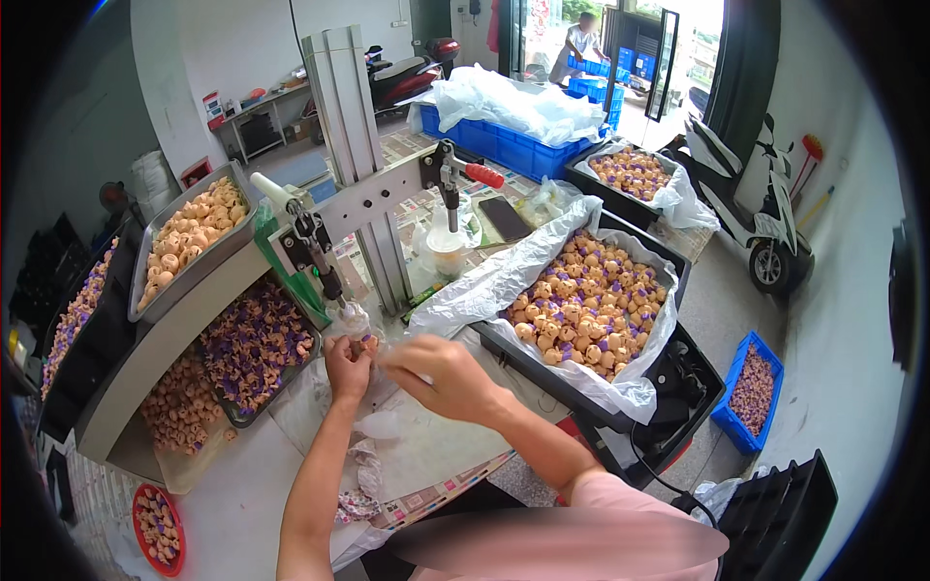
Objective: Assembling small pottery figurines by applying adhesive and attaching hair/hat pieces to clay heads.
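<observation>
My left hand (pixel 347 370) is closed, its thumb and fingers pinching a small beige-and-purple plastic piece (pixel 369 343) below the left toggle clamp (pixel 312 250). My right hand (pixel 438 376) is just to the right of it, curled and smeared by motion, so its fingers and anything in them cannot be made out. Some clear plastic wrapping sits around the clamp's foot. A second toggle clamp with a red handle (pixel 482 175) is fixed on the same metal upright (pixel 351 145). Left of my hands, a dark tray (pixel 239 422) holds many beige-and-purple star-shaped pieces.
A lined black crate (pixel 684 259) of round beige-and-purple pieces stands at right. A metal tray (pixel 145 308) of beige round pieces sits up left. A phone (pixel 505 220) lies behind the clamps. A red basket (pixel 177 565) is at lower left. Another person (pixel 578 46) handles blue crates outside.
</observation>
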